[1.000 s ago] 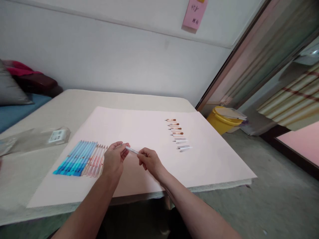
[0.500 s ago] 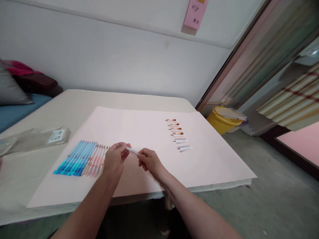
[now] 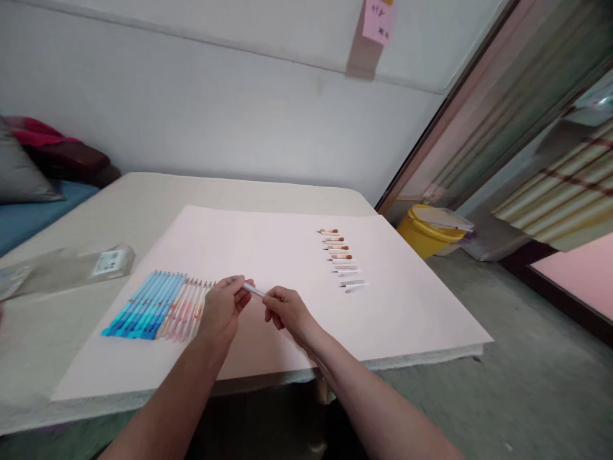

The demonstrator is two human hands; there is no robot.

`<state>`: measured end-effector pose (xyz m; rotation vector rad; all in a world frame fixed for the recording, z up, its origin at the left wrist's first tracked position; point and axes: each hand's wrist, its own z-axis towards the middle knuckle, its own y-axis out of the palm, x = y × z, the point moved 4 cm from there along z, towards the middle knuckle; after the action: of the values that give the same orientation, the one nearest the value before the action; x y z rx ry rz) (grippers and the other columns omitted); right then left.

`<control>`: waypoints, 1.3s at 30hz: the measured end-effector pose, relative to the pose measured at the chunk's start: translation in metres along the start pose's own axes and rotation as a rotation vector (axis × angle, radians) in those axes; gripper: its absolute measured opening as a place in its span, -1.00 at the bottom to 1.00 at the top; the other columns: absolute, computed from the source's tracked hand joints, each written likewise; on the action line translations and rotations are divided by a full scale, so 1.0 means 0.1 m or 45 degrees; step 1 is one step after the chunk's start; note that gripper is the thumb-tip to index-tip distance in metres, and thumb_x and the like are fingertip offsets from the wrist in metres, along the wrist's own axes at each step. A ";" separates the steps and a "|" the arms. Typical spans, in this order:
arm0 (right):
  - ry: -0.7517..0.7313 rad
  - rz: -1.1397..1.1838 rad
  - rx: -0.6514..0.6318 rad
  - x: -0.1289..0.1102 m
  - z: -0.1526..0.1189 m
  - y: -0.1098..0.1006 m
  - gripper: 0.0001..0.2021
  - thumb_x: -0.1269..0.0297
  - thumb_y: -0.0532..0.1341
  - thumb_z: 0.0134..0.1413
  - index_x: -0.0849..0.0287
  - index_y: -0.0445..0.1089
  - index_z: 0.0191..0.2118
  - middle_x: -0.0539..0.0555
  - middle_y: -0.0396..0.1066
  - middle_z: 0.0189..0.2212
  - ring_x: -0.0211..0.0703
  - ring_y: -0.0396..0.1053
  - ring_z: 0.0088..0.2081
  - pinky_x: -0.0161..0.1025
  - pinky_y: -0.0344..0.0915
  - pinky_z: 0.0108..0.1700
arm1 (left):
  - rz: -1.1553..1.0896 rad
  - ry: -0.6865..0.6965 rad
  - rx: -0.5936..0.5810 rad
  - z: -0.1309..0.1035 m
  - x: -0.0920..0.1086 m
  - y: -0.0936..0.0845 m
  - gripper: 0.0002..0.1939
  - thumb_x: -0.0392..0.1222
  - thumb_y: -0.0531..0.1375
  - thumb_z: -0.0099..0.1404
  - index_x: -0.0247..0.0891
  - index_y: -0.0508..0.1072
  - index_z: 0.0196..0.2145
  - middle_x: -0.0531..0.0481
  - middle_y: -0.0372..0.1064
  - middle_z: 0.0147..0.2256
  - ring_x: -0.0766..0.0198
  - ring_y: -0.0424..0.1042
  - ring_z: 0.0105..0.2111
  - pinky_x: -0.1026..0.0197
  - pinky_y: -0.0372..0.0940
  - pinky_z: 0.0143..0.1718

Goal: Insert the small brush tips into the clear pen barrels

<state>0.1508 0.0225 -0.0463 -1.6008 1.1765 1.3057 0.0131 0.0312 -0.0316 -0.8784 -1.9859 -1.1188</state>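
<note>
Between my two hands, above the pale pink sheet, is a slim white pen. My left hand pinches its left end, and my right hand has its right end between thumb and fingers. Both ends are hidden by my fingers. Left of my left hand lies a row of several blue pens, side by side. Next to them, several white and pink pens are partly covered by that hand. Beyond my right hand, pen parts with brown ends and pale pen parts lie in a column.
A clear plastic bag with a white label rests on the cream table cover at left. A yellow bin stands on the floor past the right edge. A pink note hangs on the wall behind.
My hands and the white pen stay almost in place, with only a slight shift of the left fingers. The pink note on the wall has swung up and to the right.
</note>
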 end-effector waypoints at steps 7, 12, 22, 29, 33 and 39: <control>-0.326 -0.767 0.302 -0.19 -0.11 -0.02 -0.92 0.29 0.16 -0.02 0.11 0.26 -0.35 -0.12 0.23 -0.60 -0.33 0.17 -0.54 -0.38 0.04 -0.47 | -0.022 0.006 0.030 -0.01 0.01 0.01 -0.81 -0.30 0.28 -0.01 -0.36 0.36 -0.42 -0.13 0.43 -0.40 0.35 0.41 -0.44 0.35 0.28 -0.46; -0.350 -1.173 0.267 -0.21 -0.15 0.03 -0.92 0.25 0.07 0.10 0.10 0.25 -0.29 -0.05 0.34 -0.49 -0.26 0.26 -0.47 -0.35 0.01 -0.43 | -0.028 0.019 0.035 0.00 0.00 0.00 -0.79 -0.29 0.30 -0.03 -0.35 0.36 -0.41 -0.12 0.42 -0.40 0.34 0.42 -0.43 0.35 0.28 -0.45; -0.255 -1.044 0.206 -0.15 -0.11 0.03 -0.92 0.26 0.06 0.11 0.11 0.23 -0.35 -0.05 0.36 -0.52 -0.27 0.28 -0.49 -0.35 0.02 -0.46 | -0.008 0.023 0.021 0.02 0.00 -0.01 -0.77 -0.27 0.31 -0.04 -0.35 0.36 -0.41 -0.10 0.42 -0.41 0.38 0.39 -0.46 0.37 0.27 -0.45; -0.021 -0.181 -0.071 -0.02 -0.02 0.06 -0.88 0.26 0.05 0.07 0.17 0.21 -0.42 -0.05 0.36 -0.57 -0.40 0.15 -0.70 -0.41 0.04 -0.64 | -0.017 0.039 0.003 0.01 0.00 0.00 -0.79 -0.27 0.32 -0.04 -0.35 0.36 -0.45 -0.08 0.40 -0.43 0.37 0.39 -0.44 0.37 0.28 -0.45; 0.066 0.038 -0.188 -0.02 -0.03 0.09 -0.84 0.21 0.07 0.07 0.19 0.24 -0.39 -0.02 0.39 -0.59 -0.39 0.15 -0.73 -0.41 -0.01 -0.68 | -0.032 0.044 0.002 0.01 0.01 0.00 -0.80 -0.29 0.31 -0.03 -0.35 0.36 -0.46 -0.06 0.38 -0.45 0.36 0.40 -0.43 0.35 0.29 -0.44; 0.077 0.182 -0.248 0.00 -0.04 0.09 -0.76 0.13 0.07 0.09 0.22 0.30 -0.34 0.04 0.43 -0.56 -0.40 0.16 -0.73 -0.41 -0.02 -0.68 | -0.037 0.042 -0.008 0.01 0.01 0.01 -0.81 -0.29 0.31 -0.02 -0.35 0.36 -0.46 -0.07 0.37 -0.45 0.35 0.39 -0.43 0.34 0.30 -0.44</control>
<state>0.1437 0.0159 -0.0452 -1.7304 1.2520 1.5122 0.0133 0.0329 -0.0307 -0.8313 -1.9749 -1.1496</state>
